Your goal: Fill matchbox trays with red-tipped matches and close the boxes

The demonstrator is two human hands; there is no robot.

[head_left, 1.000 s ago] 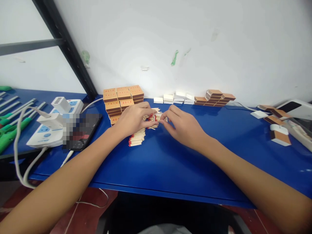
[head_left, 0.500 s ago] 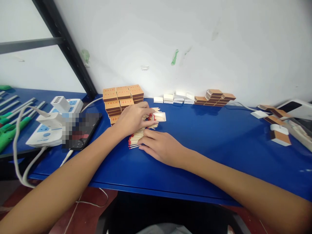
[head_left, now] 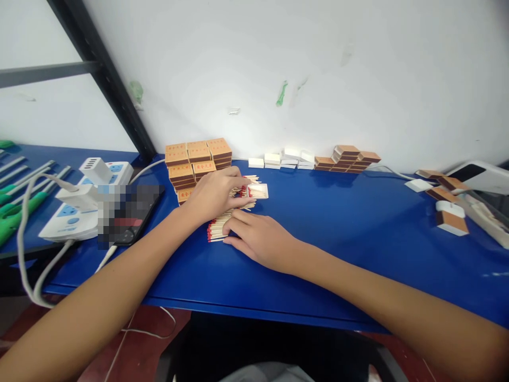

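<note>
A heap of red-tipped matches (head_left: 218, 227) lies on the blue table (head_left: 338, 239). My left hand (head_left: 217, 191) rests curled over the far part of the heap, fingers closed on matches beside a small white inner tray (head_left: 258, 191) filled with matches. My right hand (head_left: 258, 240) lies on the near end of the heap, fingers bent and pinching at the matches there. Stacked orange matchboxes (head_left: 196, 159) stand just behind my left hand.
White inner trays (head_left: 284, 159) and brown box sleeves (head_left: 348, 158) line the wall. More sleeves and trays (head_left: 449, 222) lie at right. A phone (head_left: 133, 212), a power strip (head_left: 85, 204) with cables and green-handled tools (head_left: 18, 212) sit at left.
My right hand left the white tray and came down toward me to the near end of the match heap. My left hand stayed over the far end.
</note>
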